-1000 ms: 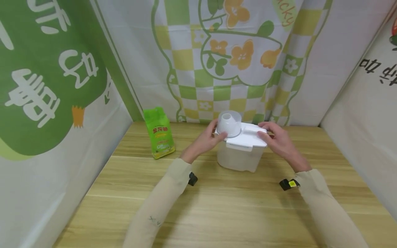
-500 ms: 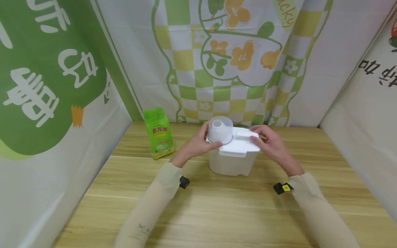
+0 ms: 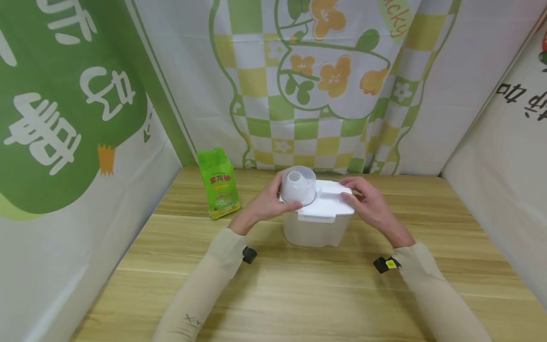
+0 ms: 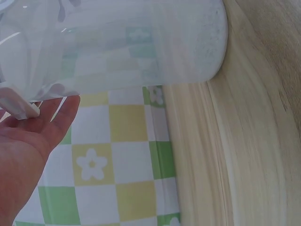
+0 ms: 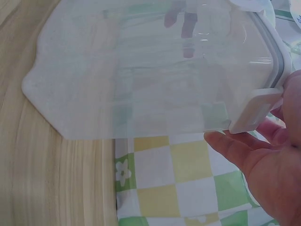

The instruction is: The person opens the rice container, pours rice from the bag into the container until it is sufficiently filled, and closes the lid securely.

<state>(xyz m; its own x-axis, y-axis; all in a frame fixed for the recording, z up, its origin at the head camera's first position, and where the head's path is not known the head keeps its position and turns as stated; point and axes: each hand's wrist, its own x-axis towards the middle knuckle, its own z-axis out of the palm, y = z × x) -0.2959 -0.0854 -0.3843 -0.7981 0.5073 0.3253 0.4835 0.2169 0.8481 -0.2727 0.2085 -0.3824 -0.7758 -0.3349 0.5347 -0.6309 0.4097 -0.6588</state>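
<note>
A translucent plastic storage container [image 3: 314, 232] with a white lid [image 3: 328, 207] stands upright on the wooden table. On the lid's left part sits a clear cup [image 3: 298, 188], turned upside down. My left hand [image 3: 268, 203] grips the container's left end at lid height, thumb in front by the cup. At the right end, my right hand [image 3: 371, 205] holds the lid's edge between thumb and fingers. In the right wrist view, fingertips touch the container wall beside a white side latch [image 5: 256, 111]. The left wrist view has fingers behind a similar latch [image 4: 18, 101].
A green printed bag [image 3: 220, 186] stands left of the container, near the table's back. Behind the table [image 3: 307, 294] hangs a checked, flowered curtain [image 3: 295, 128]. Printed cloth walls close in the left and right sides.
Both hands have shifted the container left and toward me over the table, its cup and lid with it. The shift is smaller in the last half second. The green bag has stayed put.
</note>
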